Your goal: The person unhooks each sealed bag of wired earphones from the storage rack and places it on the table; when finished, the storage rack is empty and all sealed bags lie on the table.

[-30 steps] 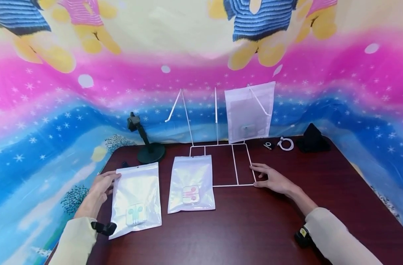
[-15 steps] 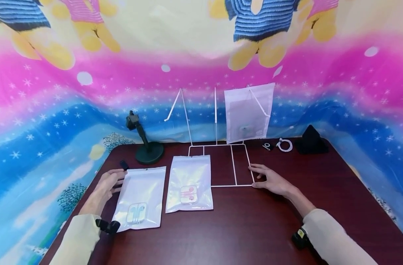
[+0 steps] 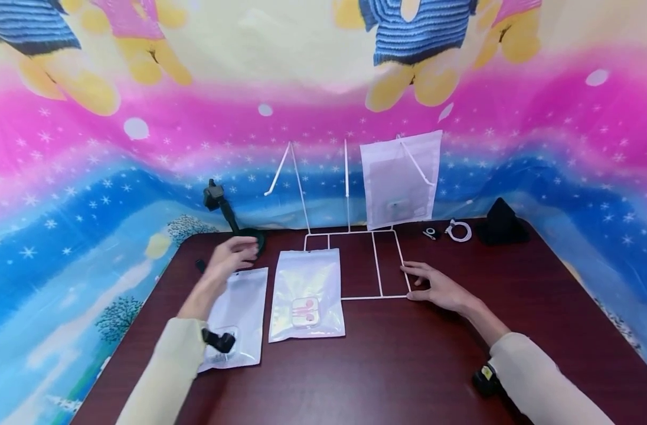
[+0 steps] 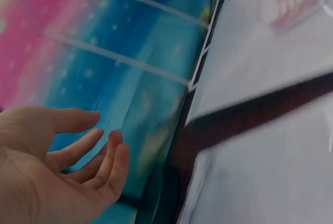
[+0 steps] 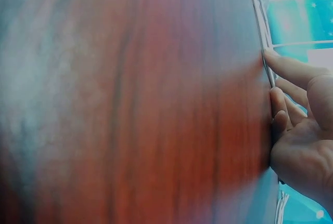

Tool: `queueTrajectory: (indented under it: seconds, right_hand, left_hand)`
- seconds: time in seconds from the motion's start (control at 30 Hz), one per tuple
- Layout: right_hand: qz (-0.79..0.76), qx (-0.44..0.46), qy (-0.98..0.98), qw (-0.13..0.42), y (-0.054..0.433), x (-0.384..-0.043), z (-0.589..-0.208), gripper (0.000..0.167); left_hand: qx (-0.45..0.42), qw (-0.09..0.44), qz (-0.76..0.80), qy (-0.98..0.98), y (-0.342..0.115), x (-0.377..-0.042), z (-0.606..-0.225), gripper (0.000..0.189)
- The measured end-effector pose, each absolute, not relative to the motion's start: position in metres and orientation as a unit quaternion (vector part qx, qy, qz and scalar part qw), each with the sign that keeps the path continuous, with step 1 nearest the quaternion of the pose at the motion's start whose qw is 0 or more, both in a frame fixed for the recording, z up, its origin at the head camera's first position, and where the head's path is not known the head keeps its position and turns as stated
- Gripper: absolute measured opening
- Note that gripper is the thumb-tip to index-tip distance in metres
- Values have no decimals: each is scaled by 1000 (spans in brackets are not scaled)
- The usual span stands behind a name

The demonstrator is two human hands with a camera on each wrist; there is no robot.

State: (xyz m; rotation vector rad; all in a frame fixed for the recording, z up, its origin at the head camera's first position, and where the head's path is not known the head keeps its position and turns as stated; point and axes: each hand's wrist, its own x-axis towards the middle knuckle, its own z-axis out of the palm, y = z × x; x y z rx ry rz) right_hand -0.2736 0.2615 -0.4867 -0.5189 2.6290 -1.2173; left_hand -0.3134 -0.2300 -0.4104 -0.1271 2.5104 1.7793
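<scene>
My left hand [image 3: 229, 260] is raised over the top of a white zip pouch [image 3: 249, 307] on the left. Its fingers are loosely bent and nothing is in them; the forearm hides part of that pouch. Beside it, a second pouch [image 3: 307, 277] with pink earphones in a clear case [image 3: 306, 311] lies partly over the base of a white wire display rack [image 3: 378, 265]. My right hand [image 3: 441, 289] rests at the rack's front right corner, thumb and fingertips touching the wire, as the right wrist view [image 5: 304, 115] also shows. A third pouch [image 3: 400, 183] hangs on the rack's right hook.
A black stand [image 3: 228, 212] with a round base is behind my left hand. A small black object [image 3: 200, 265] lies at the table's left. At the back right are a coiled white cable [image 3: 458, 231], a small ring-shaped item [image 3: 430, 232] and a black angular stand [image 3: 501, 224].
The left pouch has shifted right and lies flatter. My left hand has left its edge, moving right and up across it. The right hand stays on the rack.
</scene>
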Motion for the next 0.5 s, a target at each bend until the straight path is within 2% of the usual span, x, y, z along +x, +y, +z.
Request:
queueTrajectory:
  seconds: [0.13, 0.27, 0.5]
  right_hand:
    - [-411, -173, 889, 104, 263, -274, -485, 68]
    - [-417, -168, 888, 93, 266, -274, -484, 67]
    - [-420, -182, 883, 101, 264, -274, -485, 68]
  left_hand:
    - [-4, 56, 510, 858, -181, -330, -423, 40]
    - [17, 49, 436, 898, -146, -344, -437, 43]
    - [6, 66, 419, 906, -135, -353, -461, 47]
